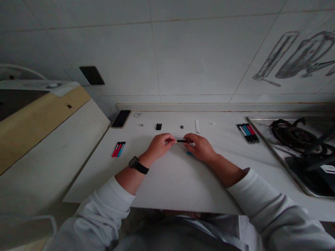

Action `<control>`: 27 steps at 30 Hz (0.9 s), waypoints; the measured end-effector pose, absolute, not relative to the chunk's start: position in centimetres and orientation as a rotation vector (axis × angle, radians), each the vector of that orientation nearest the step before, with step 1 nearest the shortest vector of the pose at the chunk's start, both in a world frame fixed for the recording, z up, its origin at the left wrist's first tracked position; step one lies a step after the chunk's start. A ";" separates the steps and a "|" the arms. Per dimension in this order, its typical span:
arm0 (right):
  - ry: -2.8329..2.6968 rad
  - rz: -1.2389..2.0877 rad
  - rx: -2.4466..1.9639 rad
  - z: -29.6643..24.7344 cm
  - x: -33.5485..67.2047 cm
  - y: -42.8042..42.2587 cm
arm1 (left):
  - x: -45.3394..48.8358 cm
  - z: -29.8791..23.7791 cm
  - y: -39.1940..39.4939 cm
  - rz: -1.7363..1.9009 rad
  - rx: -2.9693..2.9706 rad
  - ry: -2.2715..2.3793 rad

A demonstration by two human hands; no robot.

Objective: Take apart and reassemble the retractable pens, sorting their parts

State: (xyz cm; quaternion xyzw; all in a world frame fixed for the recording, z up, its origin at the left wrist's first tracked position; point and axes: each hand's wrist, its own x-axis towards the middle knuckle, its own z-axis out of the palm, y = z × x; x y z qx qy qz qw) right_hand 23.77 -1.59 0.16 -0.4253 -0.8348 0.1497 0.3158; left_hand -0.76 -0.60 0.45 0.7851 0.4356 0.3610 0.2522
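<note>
Over the middle of the white tabletop (pixel 165 184), my left hand (pixel 160 144) pinches one end of a short black pen part (pixel 181 141). The fingers of my right hand (pixel 201 146) close on its other end, so the piece lies level between both hands. A blue piece (pixel 190 153) peeks out below my right hand, partly hidden by it. Behind the hands sit small black cylindrical pieces (pixel 159 126), a tiny dark square (pixel 181 127) and thin white sticks (pixel 197 126). Red and blue pens (pixel 118 149) lie side by side to the left of my left hand.
Several pens (pixel 247 133) lie by the stove's metal edge (pixel 277 156) at the right. Toward the back left are a phone (pixel 120 119), a thin ring (pixel 137 115) and tiny metal bits (pixel 140 124). Small whitish bits (pixel 212 123) lie back right. A tiled wall (pixel 192 60) rises behind.
</note>
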 end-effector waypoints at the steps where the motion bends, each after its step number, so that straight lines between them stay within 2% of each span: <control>1: -2.202 0.392 -1.103 0.2 23.8 -1.6 | -0.8 0.4 -0.6 0.976 2.139 1.186; 14: -2.378 0.255 -1.252 0.7 23.8 -1.7 | -0.7 0.8 -0.7 0.949 2.251 1.134; 21: -2.482 0.131 -1.165 0.8 23.0 -1.4 | -0.3 1.2 -1.1 0.938 2.378 1.054; 27: -2.352 0.227 -1.097 1.2 23.2 0.8 | -0.6 1.0 -0.6 0.923 2.397 1.153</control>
